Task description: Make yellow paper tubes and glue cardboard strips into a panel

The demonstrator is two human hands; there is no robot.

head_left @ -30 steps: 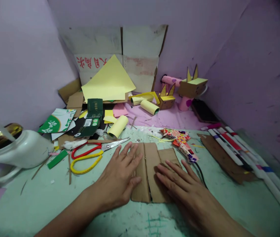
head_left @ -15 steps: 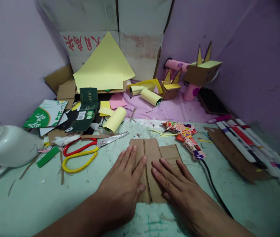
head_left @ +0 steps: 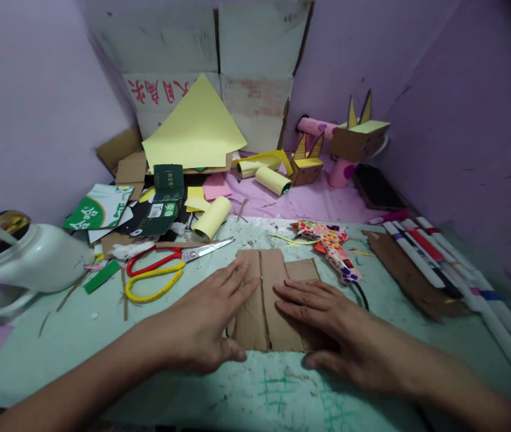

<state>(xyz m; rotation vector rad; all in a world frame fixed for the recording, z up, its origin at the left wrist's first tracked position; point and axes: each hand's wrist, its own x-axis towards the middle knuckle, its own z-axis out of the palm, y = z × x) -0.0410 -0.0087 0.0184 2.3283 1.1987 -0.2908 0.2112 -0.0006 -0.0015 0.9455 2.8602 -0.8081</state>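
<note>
Brown cardboard pieces (head_left: pixel 251 312) lie flat on the table in front of me, side by side with a dark seam between them. My left hand (head_left: pixel 210 318) rests on the left side of the cardboard, fingers stretched out, thumb near its lower left edge. Across the right side lies my right hand (head_left: pixel 327 330), palm down with fingers extended, hiding part of the cardboard. Just beyond, to the right, is a flower-patterned glue gun (head_left: pixel 331 246) with a black cord. Scissors (head_left: pixel 183 258) with one red and one yellow handle lie open at the left.
A white mug (head_left: pixel 53 252) stands at the left. Yellow paper rolls (head_left: pixel 213 219), paper scraps and a large yellow sheet (head_left: pixel 197 132) are behind. Farther right are a small cardboard animal head (head_left: pixel 306 171), a phone (head_left: pixel 379 186) and several markers (head_left: pixel 417 255).
My view has shifted slightly, showing more of the mug. Both hands stay on the cardboard; the left thumb has moved down and outward, and the right hand lies more sideways.
</note>
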